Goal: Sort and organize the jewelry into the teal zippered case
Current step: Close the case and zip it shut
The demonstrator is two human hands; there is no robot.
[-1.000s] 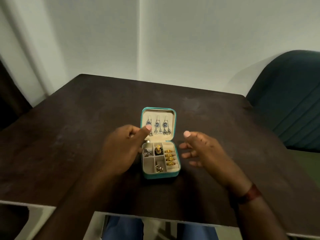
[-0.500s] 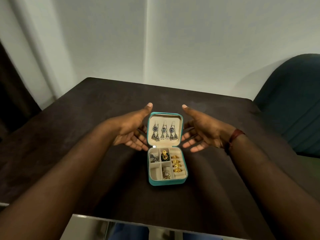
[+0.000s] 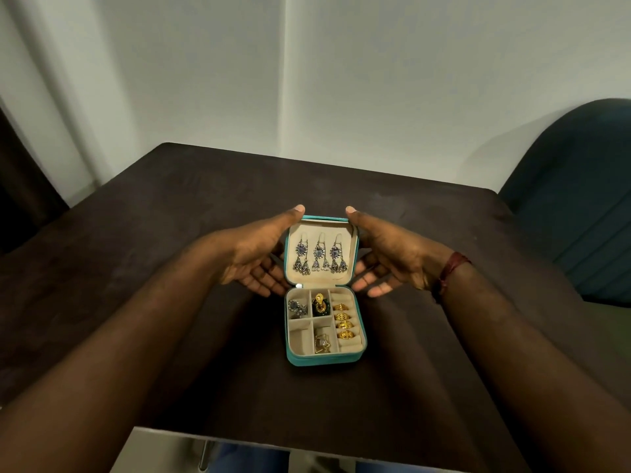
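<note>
Teal zippered case (image 3: 324, 360) sitting open on dark table (image 3: 170, 233), lid standing upright w/ 3 silver drop earrings (image 3: 319, 256) hanging inside; gold rings (image 3: 344, 320) lining right-hand slots.

A dark brown table (image 3: 164, 254) with a matte, faintly scuffed top filled the middle of the view. Behind it rose a plain pale wall (image 3: 426, 97), with a thin vertical seam (image 3: 282, 73) running down it. A dark teal padded chair (image 3: 580, 206) with stitched ribs stood by the table's far right corner. A dark panel (image 3: 20, 192) edged the left side, and blue cloth (image 3: 247, 460) showed below the table's near edge.
</note>
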